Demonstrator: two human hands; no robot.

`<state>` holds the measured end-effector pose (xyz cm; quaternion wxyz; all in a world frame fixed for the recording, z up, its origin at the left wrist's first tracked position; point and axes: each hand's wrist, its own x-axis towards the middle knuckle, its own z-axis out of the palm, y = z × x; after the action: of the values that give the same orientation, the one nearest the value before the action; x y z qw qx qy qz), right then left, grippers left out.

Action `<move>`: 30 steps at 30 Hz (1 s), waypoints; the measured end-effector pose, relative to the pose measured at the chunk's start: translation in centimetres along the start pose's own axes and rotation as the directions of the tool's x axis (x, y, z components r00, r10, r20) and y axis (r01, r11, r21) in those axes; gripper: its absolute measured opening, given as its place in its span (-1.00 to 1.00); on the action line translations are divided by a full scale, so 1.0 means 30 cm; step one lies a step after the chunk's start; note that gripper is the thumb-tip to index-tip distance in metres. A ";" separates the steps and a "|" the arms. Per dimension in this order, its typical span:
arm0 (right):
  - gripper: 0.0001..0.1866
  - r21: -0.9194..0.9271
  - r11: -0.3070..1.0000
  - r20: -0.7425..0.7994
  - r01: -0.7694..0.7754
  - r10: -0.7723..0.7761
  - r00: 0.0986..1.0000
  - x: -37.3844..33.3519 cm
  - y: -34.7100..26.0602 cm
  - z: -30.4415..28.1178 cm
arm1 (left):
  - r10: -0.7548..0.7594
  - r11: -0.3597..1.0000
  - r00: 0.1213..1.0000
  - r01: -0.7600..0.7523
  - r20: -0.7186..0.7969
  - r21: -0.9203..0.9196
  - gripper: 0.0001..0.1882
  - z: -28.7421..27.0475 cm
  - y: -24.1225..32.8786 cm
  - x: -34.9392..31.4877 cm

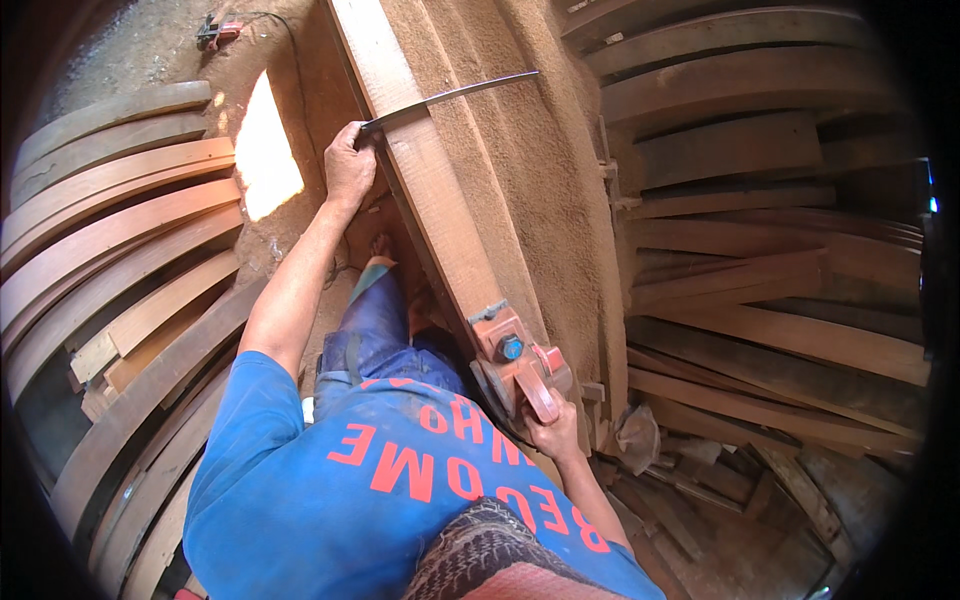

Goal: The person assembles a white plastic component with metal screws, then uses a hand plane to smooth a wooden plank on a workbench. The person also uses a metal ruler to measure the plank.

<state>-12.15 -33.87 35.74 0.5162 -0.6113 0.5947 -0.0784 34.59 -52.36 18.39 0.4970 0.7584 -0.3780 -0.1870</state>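
A long wooden beam (440, 185) runs from the top of the view down to my right side. Across its upper part lies a thin, dark metal straightedge (480, 88), its far end sticking out past the beam's right edge. My left hand (350, 165) is closed around the straightedge's near end, beside the beam's left edge. A red electric hand planer (520, 362) with a blue knob rests on the near part of the beam. My right hand (555, 428) is wrapped around the planer's rear handle, fingers partly hidden by it.
Curved timber pieces (120, 235) are stacked on the left, and more boards (730, 150) are piled on the right. Thick sawdust (560, 200) covers the surface along the beam. A red power tool (220, 32) with a cord lies at the upper left. Wood offcuts (720, 485) lie lower right.
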 end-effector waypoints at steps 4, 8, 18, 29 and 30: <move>-0.82 0.021 0.992 0.025 0.124 -0.125 0.992 0.220 -0.121 0.026 | 0.011 1.000 1.000 -0.011 0.003 0.006 -0.82 0.009 0.007 0.003; -0.76 -0.072 0.972 0.041 0.225 -0.223 0.974 0.577 -0.377 0.111 | -0.111 0.993 0.994 0.112 0.013 -0.032 -0.85 -0.020 0.003 -0.007; -0.75 -0.139 0.668 -0.053 0.731 -0.742 0.668 1.618 -1.214 0.420 | -0.475 0.867 0.803 0.359 -0.359 -0.345 -0.75 -0.498 -0.211 -0.220; -0.72 -0.068 0.725 0.002 0.686 -0.687 0.727 1.330 -1.020 0.372 | -0.351 0.916 0.843 0.220 -0.407 -0.335 -0.78 -0.495 -0.092 -0.397; -0.74 -0.137 0.717 -0.022 0.683 -0.692 0.722 1.247 -0.940 0.352 | -0.339 0.922 0.861 0.224 -0.379 -0.315 -0.79 -0.458 -0.071 -0.410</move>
<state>24.06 -65.18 31.99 0.3910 -0.8147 0.3471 -0.2507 36.54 -34.13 21.34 0.6293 0.7563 -0.1164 -0.1357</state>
